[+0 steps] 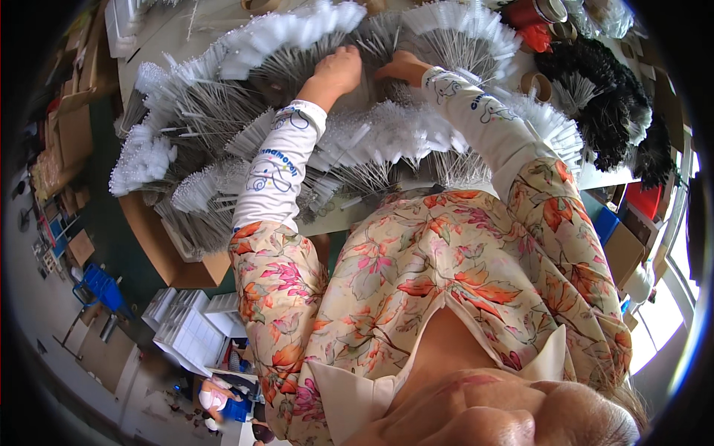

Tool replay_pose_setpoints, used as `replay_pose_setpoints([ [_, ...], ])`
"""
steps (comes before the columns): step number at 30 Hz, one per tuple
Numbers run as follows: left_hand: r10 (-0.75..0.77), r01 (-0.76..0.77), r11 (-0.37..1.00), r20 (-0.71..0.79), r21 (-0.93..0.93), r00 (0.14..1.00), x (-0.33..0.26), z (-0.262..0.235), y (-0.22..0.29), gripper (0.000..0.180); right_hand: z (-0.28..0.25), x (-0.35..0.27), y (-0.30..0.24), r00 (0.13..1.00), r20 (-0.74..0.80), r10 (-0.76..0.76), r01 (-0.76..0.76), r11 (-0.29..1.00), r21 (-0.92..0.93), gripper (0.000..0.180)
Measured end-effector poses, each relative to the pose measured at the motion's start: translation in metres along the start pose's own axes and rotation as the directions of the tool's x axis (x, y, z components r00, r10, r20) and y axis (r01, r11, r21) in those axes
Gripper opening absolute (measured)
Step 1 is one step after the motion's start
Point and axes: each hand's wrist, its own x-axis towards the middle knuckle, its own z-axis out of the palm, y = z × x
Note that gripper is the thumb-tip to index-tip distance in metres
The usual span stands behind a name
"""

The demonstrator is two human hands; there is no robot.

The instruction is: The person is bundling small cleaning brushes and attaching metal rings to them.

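Front row of white-tipped wire brushes (pixel 394 134) lay across the table (pixel 167 37), nearest the body; black-bristled bundle (pixel 613 97) lay off to the right; farther on, left hand (pixel 338 72) had fingers curled; right hand (pixel 404 68), just beside, had fingers partly hidden; hold of these 2 could not be told; rear white brushes (pixel 290 41) lay beyond.
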Motion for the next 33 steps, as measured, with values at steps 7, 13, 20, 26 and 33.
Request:
replay_pose_setpoints([
  [7, 0.097, -0.119, 0.993, -0.510, -0.011, 0.855, -0.011, -0.149, 0.016, 0.034, -0.006, -0.016, -0.009, 0.987, 0.145, -0.065, 0.079, 0.993, -0.091, 0.068],
  [13, -0.096, 0.161, 0.961, -0.274, 0.226, 0.957, 0.028, -0.116, -0.008, 0.042, 0.033, 0.017, 0.006, 0.958, -0.278, 0.074, -0.126, 0.977, -0.175, 0.084],
  [20, -0.095, 0.078, 0.936, 0.034, 0.344, 0.995, 0.017, -0.109, -0.037, 0.044, 0.026, 0.027, 0.006, 0.934, -0.303, 0.188, -0.198, 0.980, -0.002, 0.076],
  [26, -0.076, 0.064, 0.915, 0.014, 0.397, 0.997, 0.025, -0.102, -0.019, 0.044, 0.014, 0.025, 0.003, 0.988, -0.141, 0.064, -0.068, 0.997, -0.024, 0.060],
  [33, 0.097, -0.292, 0.934, -0.644, -0.204, 0.759, -0.109, -0.165, 0.009, 0.055, -0.032, 0.026, 0.024, 0.941, 0.088, -0.327, 0.337, 0.931, -0.139, 0.059],
])
